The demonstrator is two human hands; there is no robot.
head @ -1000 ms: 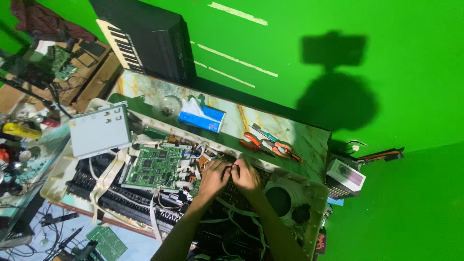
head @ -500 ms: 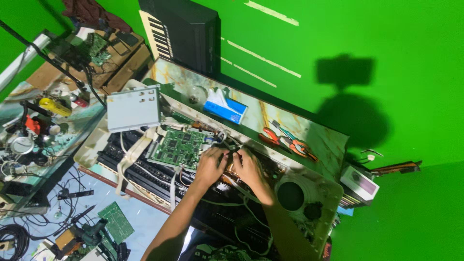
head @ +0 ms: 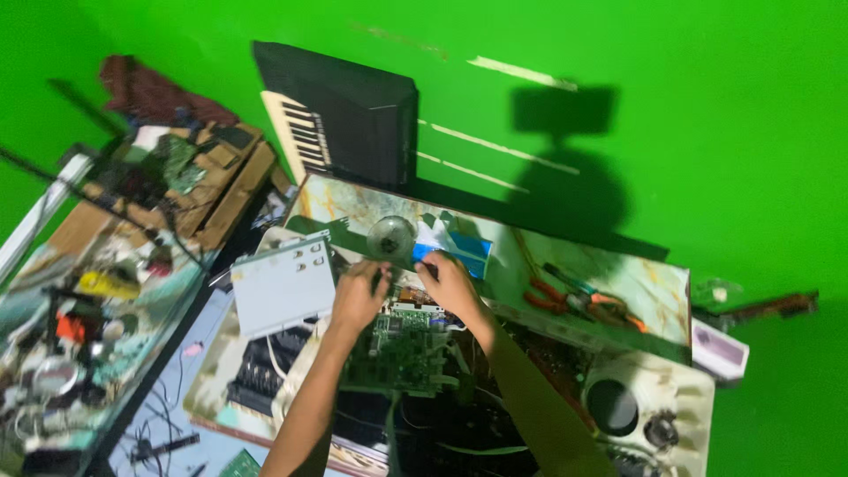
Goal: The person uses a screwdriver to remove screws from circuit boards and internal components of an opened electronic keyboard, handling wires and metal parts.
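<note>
Marbled worktable [head: 609, 265] against green wall [head: 689, 106] — green circuit board [head: 402, 349] at centre; left hand [head: 358, 296] and right hand [head: 449, 281] at its far edge, grips indiscernible; pliers [head: 579, 300] right — keyboard [head: 340, 124] behind.

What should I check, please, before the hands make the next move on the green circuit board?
1. Both hands at the board's far edge: ok; left hand, right hand.
2. Green circuit board lies inside the open instrument: ok.
3. What the fingers hold: cannot tell, blurred.
4. Orange-handled pliers lie on the marbled tabletop, away from the hands: ok.
5. White metal box beside the left hand, touching or not: cannot tell.
</note>
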